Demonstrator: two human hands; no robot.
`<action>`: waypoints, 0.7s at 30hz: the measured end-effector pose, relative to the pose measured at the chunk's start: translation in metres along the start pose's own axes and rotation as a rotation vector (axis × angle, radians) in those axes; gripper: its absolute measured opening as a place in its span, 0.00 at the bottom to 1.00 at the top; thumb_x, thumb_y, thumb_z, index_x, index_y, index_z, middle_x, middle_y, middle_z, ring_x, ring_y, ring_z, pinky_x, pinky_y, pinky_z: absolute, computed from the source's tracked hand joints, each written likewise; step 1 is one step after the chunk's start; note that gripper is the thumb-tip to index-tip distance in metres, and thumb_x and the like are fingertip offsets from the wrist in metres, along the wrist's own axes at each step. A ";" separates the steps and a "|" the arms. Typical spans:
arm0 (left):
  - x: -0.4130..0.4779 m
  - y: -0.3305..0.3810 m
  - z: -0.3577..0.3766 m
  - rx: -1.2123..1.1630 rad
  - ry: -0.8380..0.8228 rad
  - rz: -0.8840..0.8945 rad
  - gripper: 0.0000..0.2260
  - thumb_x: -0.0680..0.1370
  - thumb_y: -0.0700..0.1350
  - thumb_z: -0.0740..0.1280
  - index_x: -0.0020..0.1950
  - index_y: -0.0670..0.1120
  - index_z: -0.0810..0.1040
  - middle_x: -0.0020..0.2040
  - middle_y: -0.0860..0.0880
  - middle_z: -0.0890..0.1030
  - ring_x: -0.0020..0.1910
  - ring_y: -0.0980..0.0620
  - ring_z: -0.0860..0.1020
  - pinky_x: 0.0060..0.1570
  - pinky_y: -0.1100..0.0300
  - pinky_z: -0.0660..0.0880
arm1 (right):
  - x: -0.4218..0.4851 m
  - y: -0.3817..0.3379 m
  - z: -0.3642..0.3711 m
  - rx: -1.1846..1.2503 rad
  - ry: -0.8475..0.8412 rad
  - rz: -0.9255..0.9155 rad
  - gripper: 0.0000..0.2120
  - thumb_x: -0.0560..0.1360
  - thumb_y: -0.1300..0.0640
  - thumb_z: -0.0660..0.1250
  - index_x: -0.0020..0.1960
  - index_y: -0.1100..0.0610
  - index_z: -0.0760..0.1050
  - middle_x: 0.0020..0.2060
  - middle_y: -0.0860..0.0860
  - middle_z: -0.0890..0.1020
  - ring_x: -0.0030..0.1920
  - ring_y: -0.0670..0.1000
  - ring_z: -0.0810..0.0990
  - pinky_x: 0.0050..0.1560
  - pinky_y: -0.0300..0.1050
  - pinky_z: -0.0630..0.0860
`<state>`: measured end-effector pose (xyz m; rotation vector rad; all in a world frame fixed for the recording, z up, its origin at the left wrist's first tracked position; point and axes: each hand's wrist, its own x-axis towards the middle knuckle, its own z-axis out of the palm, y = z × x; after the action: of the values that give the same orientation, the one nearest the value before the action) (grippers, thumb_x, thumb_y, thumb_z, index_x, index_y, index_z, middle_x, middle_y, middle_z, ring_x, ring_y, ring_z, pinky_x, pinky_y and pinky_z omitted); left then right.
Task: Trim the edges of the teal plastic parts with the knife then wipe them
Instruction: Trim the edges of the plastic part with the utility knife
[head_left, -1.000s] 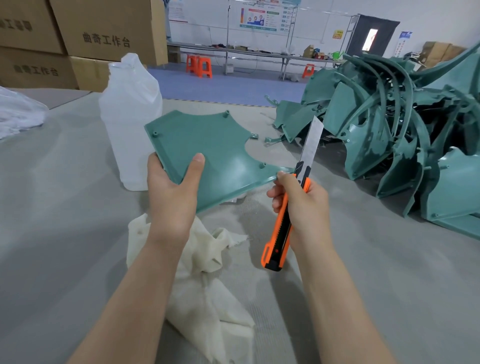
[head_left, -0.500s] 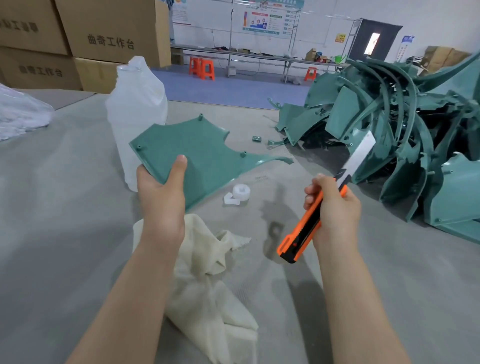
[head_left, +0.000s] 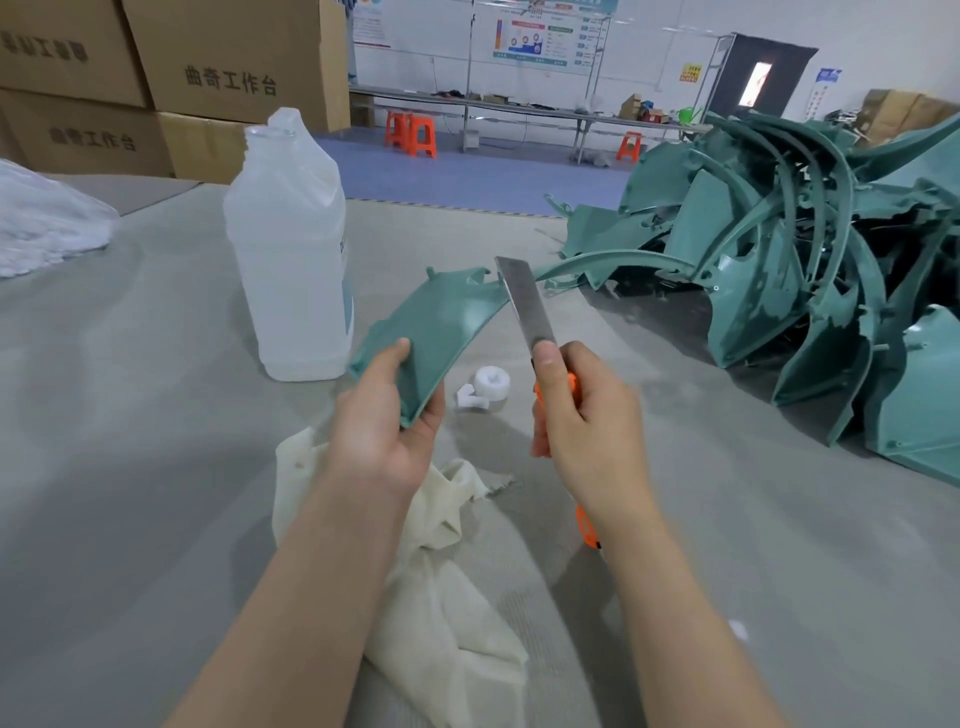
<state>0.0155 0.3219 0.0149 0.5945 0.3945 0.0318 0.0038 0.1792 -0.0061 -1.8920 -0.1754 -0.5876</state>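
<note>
- Teal part (head_left: 441, 322) is held above the table (head_left: 130, 467) in front of the person, tilted, with its near corner in the left hand (head_left: 384, 431).
- Left thumb lies flat on the part's upper face; the fingers curl beneath it, mostly hidden, so the hand pinches that corner.
- Right hand (head_left: 587, 431) grips the knife (head_left: 524, 312) by its orange handle, fingers wrapped round it and thumb pressed up at the base of the blade.
- Blade is drawn out long and points up and away; its tip meets the part's far right edge and seems to touch it, though the angle leaves that unsure.
- Pile (head_left: 779, 270) of more teal parts lies on the table to the right, well apart from both hands.
- Clear bottle (head_left: 291, 260), uncapped, stands upright just left of the held part.
- White cap (head_left: 488, 384) lies on the table between the two hands.
- Cream cloth (head_left: 441, 623) lies crumpled on the table under the left forearm.
- Cardboard boxes (head_left: 208, 67) are stacked beyond the table's far left.
</note>
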 end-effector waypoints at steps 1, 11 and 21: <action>-0.002 -0.001 0.001 -0.020 -0.015 -0.036 0.07 0.78 0.39 0.66 0.55 0.42 0.77 0.46 0.45 0.80 0.38 0.52 0.79 0.25 0.68 0.75 | 0.000 0.001 0.000 -0.014 0.004 -0.011 0.19 0.75 0.36 0.55 0.34 0.48 0.66 0.25 0.52 0.71 0.22 0.49 0.73 0.29 0.55 0.76; -0.006 -0.004 0.003 -0.039 -0.007 -0.107 0.04 0.78 0.38 0.66 0.52 0.41 0.76 0.47 0.45 0.79 0.38 0.52 0.78 0.24 0.68 0.74 | 0.000 0.003 0.000 -0.080 -0.054 -0.024 0.24 0.75 0.34 0.54 0.36 0.55 0.64 0.27 0.60 0.70 0.27 0.59 0.71 0.30 0.57 0.73; -0.005 -0.002 0.002 -0.041 0.008 -0.123 0.05 0.78 0.38 0.66 0.53 0.40 0.75 0.45 0.44 0.79 0.36 0.52 0.78 0.22 0.67 0.74 | -0.002 0.004 0.001 -0.034 -0.146 -0.011 0.24 0.76 0.35 0.55 0.34 0.54 0.63 0.24 0.58 0.68 0.20 0.49 0.70 0.26 0.52 0.73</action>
<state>0.0116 0.3183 0.0174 0.5293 0.4370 -0.0755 0.0037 0.1787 -0.0107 -1.9685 -0.2721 -0.4621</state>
